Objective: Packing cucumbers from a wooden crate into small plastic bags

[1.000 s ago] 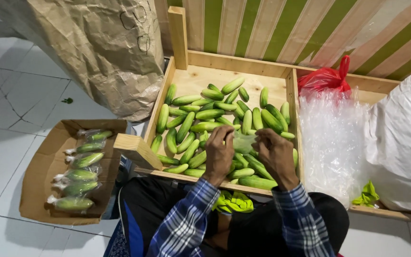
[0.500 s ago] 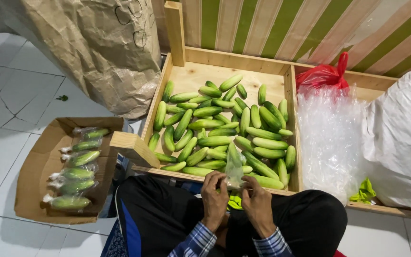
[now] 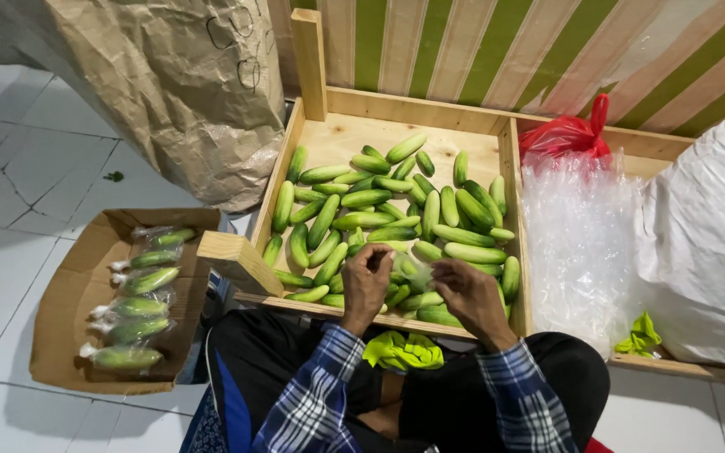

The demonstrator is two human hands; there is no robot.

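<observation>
Both my hands are over the near edge of a wooden crate (image 3: 308,138) filled with loose green cucumbers (image 3: 362,199). My left hand (image 3: 366,281) and my right hand (image 3: 466,292) pinch a small clear plastic bag with a cucumber (image 3: 410,270) in it between them. The bag's far end is hard to make out against the cucumbers below. My sleeves are blue plaid.
A cardboard box (image 3: 73,285) at the left holds several bagged cucumbers (image 3: 132,306). Right of the crate lie a stack of clear plastic bags (image 3: 581,243), a red bag (image 3: 565,134) and a big white sack (image 3: 706,243). A brown paper sack (image 3: 169,84) stands behind. Yellow-green strips (image 3: 403,351) lie on my lap.
My hands went from the crate down to my lap with the bagged cucumber, then moved back up over the crate's near edge, now spread a little apart.
</observation>
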